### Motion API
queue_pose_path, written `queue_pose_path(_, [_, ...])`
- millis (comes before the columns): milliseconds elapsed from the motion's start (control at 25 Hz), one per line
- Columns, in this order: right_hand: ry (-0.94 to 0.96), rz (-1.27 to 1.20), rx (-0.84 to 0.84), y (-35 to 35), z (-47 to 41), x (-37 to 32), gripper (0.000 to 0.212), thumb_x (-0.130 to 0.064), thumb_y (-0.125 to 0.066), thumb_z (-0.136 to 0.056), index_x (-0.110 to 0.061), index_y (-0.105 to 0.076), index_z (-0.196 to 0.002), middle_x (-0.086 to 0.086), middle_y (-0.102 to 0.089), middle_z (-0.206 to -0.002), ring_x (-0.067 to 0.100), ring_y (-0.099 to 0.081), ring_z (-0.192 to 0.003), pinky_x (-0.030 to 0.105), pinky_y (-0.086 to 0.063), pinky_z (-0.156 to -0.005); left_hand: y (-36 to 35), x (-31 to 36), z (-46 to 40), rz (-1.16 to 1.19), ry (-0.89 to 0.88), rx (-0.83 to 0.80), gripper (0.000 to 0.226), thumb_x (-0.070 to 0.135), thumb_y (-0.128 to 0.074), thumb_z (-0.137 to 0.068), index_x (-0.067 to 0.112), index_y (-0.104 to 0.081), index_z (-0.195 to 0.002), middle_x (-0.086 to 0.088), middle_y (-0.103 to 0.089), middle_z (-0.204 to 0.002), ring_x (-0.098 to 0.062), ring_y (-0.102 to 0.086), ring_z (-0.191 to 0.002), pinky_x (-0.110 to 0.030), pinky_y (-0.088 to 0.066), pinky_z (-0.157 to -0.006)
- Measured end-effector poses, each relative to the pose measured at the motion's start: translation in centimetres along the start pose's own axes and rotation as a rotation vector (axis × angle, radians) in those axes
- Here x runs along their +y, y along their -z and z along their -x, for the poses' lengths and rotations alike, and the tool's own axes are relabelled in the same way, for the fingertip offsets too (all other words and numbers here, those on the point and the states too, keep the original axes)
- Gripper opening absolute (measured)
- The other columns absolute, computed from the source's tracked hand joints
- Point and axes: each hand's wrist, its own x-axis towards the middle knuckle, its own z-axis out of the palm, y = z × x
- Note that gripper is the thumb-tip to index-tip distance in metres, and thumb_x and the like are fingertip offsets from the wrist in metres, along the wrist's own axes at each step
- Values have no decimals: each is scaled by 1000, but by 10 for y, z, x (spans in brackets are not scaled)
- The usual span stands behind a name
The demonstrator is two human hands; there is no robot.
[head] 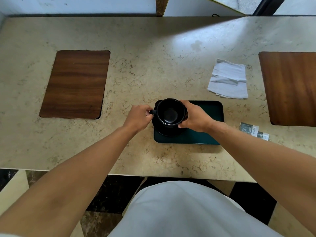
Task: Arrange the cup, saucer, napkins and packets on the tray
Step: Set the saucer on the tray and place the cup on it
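A black cup (171, 112) stands over a black saucer (168, 131) at the left end of the dark green tray (205, 135). My left hand (139, 117) pinches the cup's handle on its left side. My right hand (195, 117) wraps the cup's right wall. Whether the cup rests on the saucer or hovers just above it is unclear. White napkins (228, 79) lie in a loose stack on the table beyond the tray's right end. Grey printed packets (253, 131) lie on the table right of the tray, partly hidden by my right forearm.
The beige marble table (153, 65) has a dark wooden inlay (77, 84) at the left and another wooden inlay (290, 88) at the right. The table's near edge runs just in front of my body. A wall closes off the far side.
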Motion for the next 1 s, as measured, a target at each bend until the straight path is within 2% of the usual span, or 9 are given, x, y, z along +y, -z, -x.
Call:
queue_pose_path(160, [-8, 4, 6, -1, 0, -2, 91, -10, -89, -67, -20, -43, -144, -7, -58, -124, 11, -50, -111, 27, -40, -96, 0, 0, 0, 9, -1, -9, 20, 14, -69, -92, 14, -77, -110, 0, -76, -89, -12, -68, -80, -26, -56, -75])
queue_pose_path(280, [-12, 9, 15, -1, 0, -3, 91, -11, -89, -67, -20, -43, -144, -3, -59, -129, 12, -51, -112, 28, -41, -96, 1, 0, 0, 19, 5, -18, 18, 15, -69, -92, 17, -78, -108, 2, -76, -86, -10, -66, -76, -19, -50, -67])
queue_pose_path(480, [-11, 9, 33, -2, 2, -3, 90, -10, -89, -67, -19, -43, -144, -2, -59, -132, 10, -50, -112, 26, -40, -96, 2, 1, 0, 26, 11, -34, 18, 17, -71, -92, 19, -79, -108, 2, -77, -85, -9, -66, -74, -14, -45, -65])
queue_pose_path(720, [-9, 9, 34, -4, 5, -2, 92, -10, -90, -67, -20, -42, -145, -1, -59, -133, 13, -52, -115, 27, -41, -98, 2, 3, 2, 42, -6, -43, 18, 14, -71, -91, 16, -80, -107, -2, -77, -86, -15, -70, -78, -33, -59, -76])
queue_pose_path(1000, [-11, 3, 27, -6, 6, -2, 94, -11, -90, -66, -19, -40, -147, 1, -58, -135, 15, -52, -118, 27, -41, -99, 1, 2, 2, 32, -11, -40, 19, 13, -70, -92, 15, -79, -109, -2, -77, -85, -15, -70, -77, -38, -61, -78])
